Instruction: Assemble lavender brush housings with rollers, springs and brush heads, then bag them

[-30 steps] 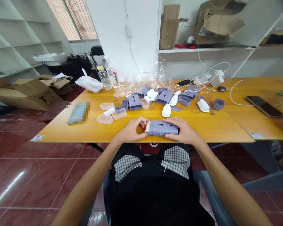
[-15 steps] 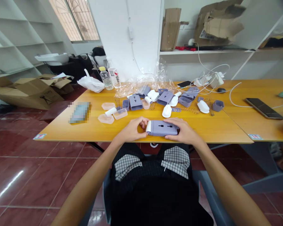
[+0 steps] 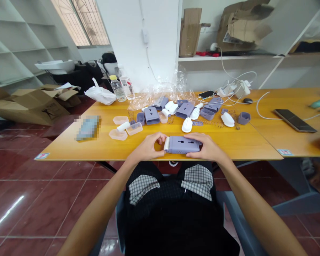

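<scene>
While our left hand [image 3: 146,147] and right hand [image 3: 206,148] grip both ends of the purple plastic casing [image 3: 182,144], it lies flat on the desk [image 3: 69,145], near the front edge.

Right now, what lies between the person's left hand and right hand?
A lilac plastic housing with a white cap at its left end lies between the left hand and right hand, both touching it, as the head view shows.

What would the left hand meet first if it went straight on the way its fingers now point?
Most likely the white end piece of the lilac plastic casing, which the left hand already seems to touch; depth is unclear here.
</scene>
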Demonstrator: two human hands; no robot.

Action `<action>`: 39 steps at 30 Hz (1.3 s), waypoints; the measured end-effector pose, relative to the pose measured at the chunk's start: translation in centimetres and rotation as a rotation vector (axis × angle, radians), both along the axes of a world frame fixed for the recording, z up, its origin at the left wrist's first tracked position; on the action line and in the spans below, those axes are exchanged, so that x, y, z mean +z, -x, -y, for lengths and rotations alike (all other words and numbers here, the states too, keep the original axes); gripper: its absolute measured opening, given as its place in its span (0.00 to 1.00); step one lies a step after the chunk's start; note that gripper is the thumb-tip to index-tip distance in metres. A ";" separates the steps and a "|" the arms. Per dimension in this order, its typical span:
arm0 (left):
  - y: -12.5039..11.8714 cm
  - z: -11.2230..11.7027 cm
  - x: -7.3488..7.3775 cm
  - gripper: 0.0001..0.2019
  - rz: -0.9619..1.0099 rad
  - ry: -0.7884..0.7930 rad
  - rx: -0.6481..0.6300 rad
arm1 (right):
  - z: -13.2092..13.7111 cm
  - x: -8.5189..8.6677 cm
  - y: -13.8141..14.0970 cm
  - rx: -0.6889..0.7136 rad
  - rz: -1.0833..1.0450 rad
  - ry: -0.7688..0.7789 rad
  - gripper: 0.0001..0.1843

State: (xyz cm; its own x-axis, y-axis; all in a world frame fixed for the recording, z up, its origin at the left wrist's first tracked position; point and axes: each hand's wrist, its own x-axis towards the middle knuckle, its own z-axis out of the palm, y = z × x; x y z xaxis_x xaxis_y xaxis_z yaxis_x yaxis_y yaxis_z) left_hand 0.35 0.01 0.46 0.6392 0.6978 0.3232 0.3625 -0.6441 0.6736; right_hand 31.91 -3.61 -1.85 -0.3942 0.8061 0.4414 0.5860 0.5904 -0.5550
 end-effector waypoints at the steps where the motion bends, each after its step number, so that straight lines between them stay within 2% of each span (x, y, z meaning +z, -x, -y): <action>1: 0.0 0.0 0.0 0.14 0.002 -0.004 -0.001 | 0.0 0.0 0.0 0.000 -0.002 0.003 0.37; 15: 0.2 0.0 0.0 0.16 0.033 0.052 0.000 | -0.3 0.0 -0.2 0.027 -0.043 0.042 0.37; 21: 0.3 -0.2 -0.2 0.19 -0.015 0.011 0.000 | -0.2 0.2 -0.2 0.027 -0.042 0.066 0.37; 28: 0.8 -0.5 0.2 0.19 -0.037 -0.002 -0.083 | -0.1 0.0 -0.2 0.021 -0.057 0.066 0.37; 39: 0.9 -0.2 -0.3 0.19 -0.050 -0.007 -0.013 | -0.3 -0.5 -0.4 0.010 -0.046 0.072 0.39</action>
